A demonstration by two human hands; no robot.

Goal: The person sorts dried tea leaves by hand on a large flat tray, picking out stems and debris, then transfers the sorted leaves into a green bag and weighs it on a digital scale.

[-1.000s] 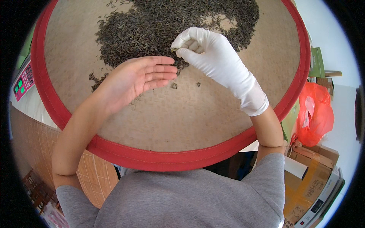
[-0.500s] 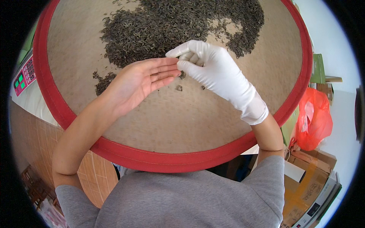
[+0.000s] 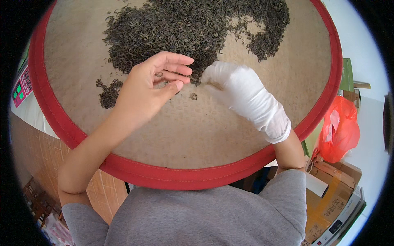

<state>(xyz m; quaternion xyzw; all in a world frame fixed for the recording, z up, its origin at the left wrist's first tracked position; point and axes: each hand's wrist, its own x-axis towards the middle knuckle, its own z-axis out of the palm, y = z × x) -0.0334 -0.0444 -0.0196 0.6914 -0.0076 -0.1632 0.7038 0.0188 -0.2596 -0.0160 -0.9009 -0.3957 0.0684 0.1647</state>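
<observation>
A round woven tray (image 3: pixel 197 141) with a red cloth rim bears a large heap of dark, curled dried tea leaves (image 3: pixel 164 30). My left hand (image 3: pixel 154 80) is bare and held over the near edge of the heap. Its fingers are apart and slightly curved, the thumb separate. My right hand (image 3: pixel 238 84) wears a white glove, and its fingers are drawn together just right of the heap's near tip. Whatever may be between the gloved fingertips is hidden. A small loose clump of leaves (image 3: pixel 110 93) lies left of my left hand, and a single leaf piece (image 3: pixel 193 96) sits between the hands.
A pink scale (image 3: pixel 21 88) with green displays stands beyond the tray's left rim. To the right are a red plastic bag (image 3: pixel 338 127), cardboard boxes (image 3: pixel 328 201) and a green box (image 3: pixel 347 74). Wood-look floor (image 3: pixel 102 188) shows at the lower left.
My hands have moved apart. My left hand has turned from palm up to fingers curved with the thumb showing. The gloved right hand has moved right and slightly nearer, its fingers more curled.
</observation>
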